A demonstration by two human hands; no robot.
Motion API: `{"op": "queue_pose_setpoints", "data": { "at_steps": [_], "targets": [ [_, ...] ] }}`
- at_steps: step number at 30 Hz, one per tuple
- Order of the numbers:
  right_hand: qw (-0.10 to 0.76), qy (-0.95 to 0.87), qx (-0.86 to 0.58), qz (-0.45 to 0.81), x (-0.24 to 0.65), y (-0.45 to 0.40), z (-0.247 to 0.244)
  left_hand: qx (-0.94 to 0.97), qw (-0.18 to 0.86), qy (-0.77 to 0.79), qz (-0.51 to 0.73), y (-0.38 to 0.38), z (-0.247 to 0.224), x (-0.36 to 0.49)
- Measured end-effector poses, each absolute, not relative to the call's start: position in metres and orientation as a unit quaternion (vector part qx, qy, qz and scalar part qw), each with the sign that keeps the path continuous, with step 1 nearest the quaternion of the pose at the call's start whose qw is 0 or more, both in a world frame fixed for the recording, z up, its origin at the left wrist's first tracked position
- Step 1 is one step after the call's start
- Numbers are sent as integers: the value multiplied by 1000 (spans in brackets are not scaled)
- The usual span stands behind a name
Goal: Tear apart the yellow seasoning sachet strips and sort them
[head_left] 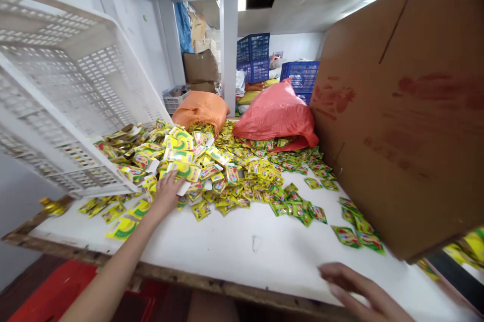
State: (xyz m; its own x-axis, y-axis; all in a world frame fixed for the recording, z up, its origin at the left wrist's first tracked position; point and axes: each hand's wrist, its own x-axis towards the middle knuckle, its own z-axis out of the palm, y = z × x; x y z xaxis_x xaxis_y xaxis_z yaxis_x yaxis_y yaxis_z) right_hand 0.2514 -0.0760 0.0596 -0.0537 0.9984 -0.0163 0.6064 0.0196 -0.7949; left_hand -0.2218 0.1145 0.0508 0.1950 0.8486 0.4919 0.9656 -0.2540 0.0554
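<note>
Left hand (168, 190) against the packet heap, right hand (361, 289) well apart from it

The left hand reaches to the near side of the piled yellow-and-green packets (179, 143), its fingertips touching a yellow packet (185, 171) at the edge of the pile. That packet lies just beyond the fingers and to their right, its long axis running roughly across the view, tipped down a little at the right end. Whether the fingers and thumb are closed on it cannot be told, as the thumb side is not clear. A white packet piece (183, 189) sits just beside the fingers.

The left hand is much the nearer one to this packet. The right hand, slightly blurred, is over the front of the white bench (234, 241), its thumb and forefinger apart with nothing seen between them. Nearest to it, farther back on the bench, lie small green sachets (346, 236), beside the tilted cardboard box (393, 125). The white plastic crate (102, 80) leans at the left of the heap; an orange sack (202, 108) and a red sack (278, 113) lie behind
</note>
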Motion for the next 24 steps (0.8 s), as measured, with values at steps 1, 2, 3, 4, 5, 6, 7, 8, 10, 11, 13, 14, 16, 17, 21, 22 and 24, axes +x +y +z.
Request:
{"op": "queue_pose_setpoints", "data": {
  "at_steps": [1, 2, 3, 4, 5, 6, 7, 8, 10, 11, 13, 14, 16, 17, 21, 22, 24],
  "targets": [
    [296, -661, -589, 358, 234, -63, 55, -773, 123, -586, -210, 117, 55, -223],
    [303, -672, -565, 370, 215, -49, 49, -780, 115, -577, -213, 117, 60, -223],
    [317, -684, -548, 363, 194, -33, 43, -781, 105, -571, -230, 114, 65, -222],
    [337, -690, -539, 347, 171, -17, 38, -774, 90, -569, -263, 110, 71, -219],
    [349, -696, -532, 334, 147, -2, 33, -758, 67, -571, -310, 103, 77, -214],
    [352, -708, -524, 318, 121, 12, 29, -734, 36, -572, -365, 94, 82, -208],
    [345, -728, -513, 296, 95, 24, 26, -706, -6, -569, -421, 84, 86, -200],
    [332, -754, -503, 263, 69, 35, 24, -681, -49, -565, -463, 75, 89, -191],
    [323, -777, -483, 240, 23, 52, 23, -660, -125, -561, -484, 56, 87, -173],
    [318, -789, -472, 233, 5, 58, 22, -661, -157, -563, -471, 48, 82, -165],
    [298, -811, -450, 226, -17, 67, 19, -667, -201, -571, -434, 36, 68, -157],
    [287, -819, -444, 223, -20, 69, 16, -669, -213, -574, -422, 32, 59, -156],
    [269, -828, -441, 220, -13, 68, 9, -663, -227, -577, -419, 28, 43, -159],
    [262, -828, -445, 219, -4, 65, 5, -654, -231, -580, -428, 28, 36, -162],
    [256, -792, -509, 218, 38, 46, -9, -591, -273, -581, -489, 31, 25, -162],
    [257, -776, -534, 217, 47, 42, -12, -577, -293, -574, -502, 32, 25, -159],
    [258, -740, -582, 216, 61, 34, -18, -560, -330, -556, -518, 34, 25, -149]
  ]
}}
